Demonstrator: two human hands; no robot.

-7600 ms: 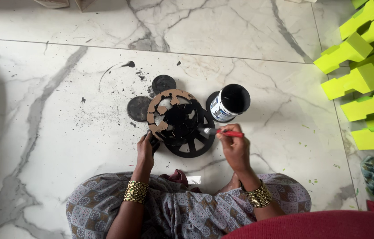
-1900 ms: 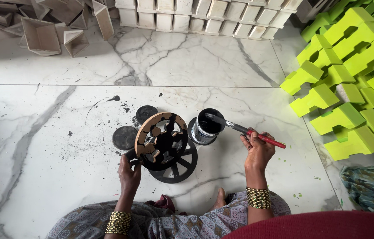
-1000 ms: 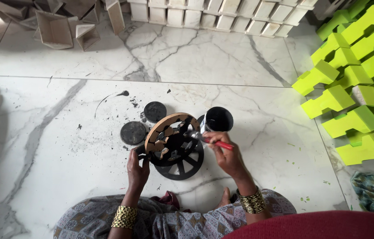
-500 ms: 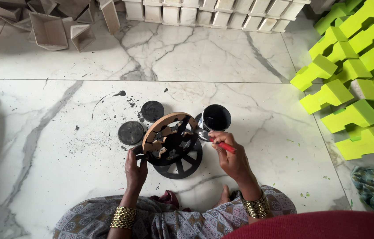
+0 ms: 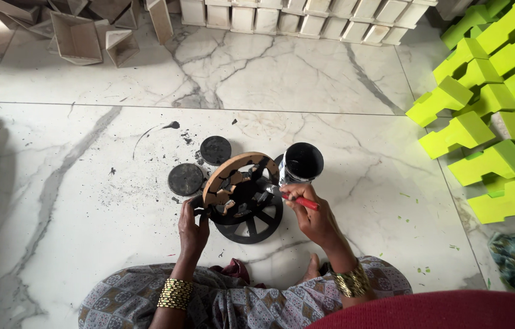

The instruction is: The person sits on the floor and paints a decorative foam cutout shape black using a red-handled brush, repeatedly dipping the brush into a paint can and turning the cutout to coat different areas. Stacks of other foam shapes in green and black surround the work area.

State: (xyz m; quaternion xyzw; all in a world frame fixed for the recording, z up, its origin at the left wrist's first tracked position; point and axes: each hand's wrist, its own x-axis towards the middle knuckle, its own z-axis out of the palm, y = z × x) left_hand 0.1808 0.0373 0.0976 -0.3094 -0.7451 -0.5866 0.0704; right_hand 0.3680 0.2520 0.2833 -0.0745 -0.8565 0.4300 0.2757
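**Brush back at the wheel, left hand steadying the rim**

Head view, vs earlier frames:
- About two seconds back the right hand was out to the side with the brush tip at the paint can. It's now pulled in, brush against the tilted wooden wheel. Barely any change over the last half second.
- Left hand unchanged: fingers closed on the wheel's lower-left edge, propping it tilted.
- Right hand gripping the red brush handle, fingers curled round it.

Hard to make out:
- Bristles are lost against black paint, so the exact contact spot is unclear.
- A flat black spoked wheel lies under the tilted one, between the hands, partly covered.
- Tilted wheel: tan rim showing, inner part black; can't tell how much is painted.
- A dark object at the far left is cut off by the frame edge.

Containers:
- Paint can just beyond the right hand, open, inside black; level unreadable.
- Two black discs beyond the left hand.
- Green blocks well off to the right.
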